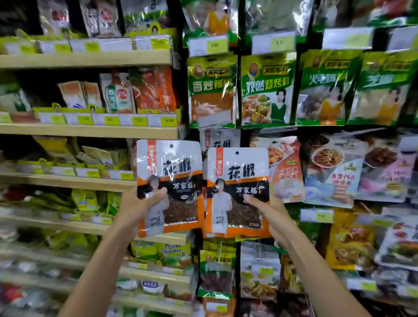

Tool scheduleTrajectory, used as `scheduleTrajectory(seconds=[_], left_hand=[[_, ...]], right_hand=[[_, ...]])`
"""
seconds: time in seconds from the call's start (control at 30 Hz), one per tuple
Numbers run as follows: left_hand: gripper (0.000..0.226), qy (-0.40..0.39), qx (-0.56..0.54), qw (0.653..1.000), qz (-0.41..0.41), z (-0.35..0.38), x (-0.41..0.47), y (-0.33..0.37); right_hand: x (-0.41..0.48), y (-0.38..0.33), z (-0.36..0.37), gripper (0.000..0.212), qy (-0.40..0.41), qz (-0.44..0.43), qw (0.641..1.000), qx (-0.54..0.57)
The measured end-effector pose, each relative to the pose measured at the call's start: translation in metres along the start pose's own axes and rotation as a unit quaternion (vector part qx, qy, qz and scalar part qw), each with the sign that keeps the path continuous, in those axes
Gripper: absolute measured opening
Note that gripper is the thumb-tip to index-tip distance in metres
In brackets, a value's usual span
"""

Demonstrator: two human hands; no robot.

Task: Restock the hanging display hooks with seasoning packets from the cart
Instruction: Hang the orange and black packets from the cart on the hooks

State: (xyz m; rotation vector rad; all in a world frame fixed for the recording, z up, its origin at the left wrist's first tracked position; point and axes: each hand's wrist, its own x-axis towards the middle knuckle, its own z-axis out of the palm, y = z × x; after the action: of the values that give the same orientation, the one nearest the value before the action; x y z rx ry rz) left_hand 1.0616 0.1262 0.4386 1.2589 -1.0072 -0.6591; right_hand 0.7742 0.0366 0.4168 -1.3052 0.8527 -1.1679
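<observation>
Seasoning packets [176,171]: two, side by side

花椒, 万家福 on left packet [176,171], right packet [238,180]; shelf price tag [169,121]: 4.00.

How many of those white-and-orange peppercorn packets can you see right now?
3. The left packet is in the left hand; the right packet in the right hand; a hanging packet peeks out behind them. More may be hidden.

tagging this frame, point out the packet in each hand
left-hand packet [177,167]: head view, black title characters on its front
right-hand packet [241,171]: head view, black title characters on its front
</observation>
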Motion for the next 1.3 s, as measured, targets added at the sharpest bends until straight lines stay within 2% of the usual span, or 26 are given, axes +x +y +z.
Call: scheduleTrajectory(seconds=[0.17,0.27,0.37,0.5,0.6,0.67,0.7,0.77,0.83,0.9,1.0,1.2,1.3], left_hand=[[0.012,0.044,-0.001,0.999,-0.001,-0.006,0.024,0.002],[0.012,0.050,0.005,0.999,0.003,-0.004,0.036,0.006],[0.016,0.043,0.004,0.999,0.011,0.001,0.043,0.006],[0.014,0.034,0.012,0.999,0.008,0.008,0.052,0.002],[0.017,0.027,0.010,1.000,0.005,0.010,0.061,0.000],[0.022,0.026,0.005,1.000,0.003,0.011,0.068,-0.001],[0.028,0.025,0.002,1.000,0.004,0.011,0.072,-0.002],[0.037,0.018,0.000,1.000,0.004,0.010,0.080,-0.002],[0.040,0.009,-0.004,1.000,0.008,0.008,0.088,-0.002],[0.035,0.001,-0.004,1.000,0.007,0.006,0.094,-0.004],[0.022,-0.012,-0.001,1.000,0.007,0.004,0.101,-0.009],[0.025,-0.020,-0.004,1.000,-0.001,0.000,0.105,-0.012],[0.021,-0.024,-0.004,1.000,0.002,0.000,0.106,-0.012]], right_hand=[[0.053,0.002,0.017,0.039,-0.011,0.004,1.000,-0.003],[0.080,0.001,0.022,0.020,-0.026,0.017,1.000,-0.001],[0.101,0.001,0.025,0.023,-0.031,0.013,0.999,0.021],[0.116,0.001,0.029,0.054,-0.033,0.010,0.999,0.010],[0.129,0.005,0.030,0.049,-0.057,0.015,0.998,0.009],[0.136,0.007,0.033,0.068,-0.054,0.014,0.998,0.000],[0.138,0.008,0.035,0.071,-0.050,0.011,0.999,-0.004],[0.143,0.011,0.038,0.058,-0.048,0.008,0.999,-0.001],[0.147,0.013,0.040,0.062,-0.039,0.013,0.999,-0.005],[0.150,0.016,0.041,0.069,-0.026,0.020,0.999,-0.009],[0.151,0.019,0.042,0.050,-0.010,0.032,0.999,0.005],[0.155,0.022,0.040,0.088,0.018,0.056,0.998,0.006],[0.159,0.025,0.042,0.096,0.017,0.054,0.998,0.009]])
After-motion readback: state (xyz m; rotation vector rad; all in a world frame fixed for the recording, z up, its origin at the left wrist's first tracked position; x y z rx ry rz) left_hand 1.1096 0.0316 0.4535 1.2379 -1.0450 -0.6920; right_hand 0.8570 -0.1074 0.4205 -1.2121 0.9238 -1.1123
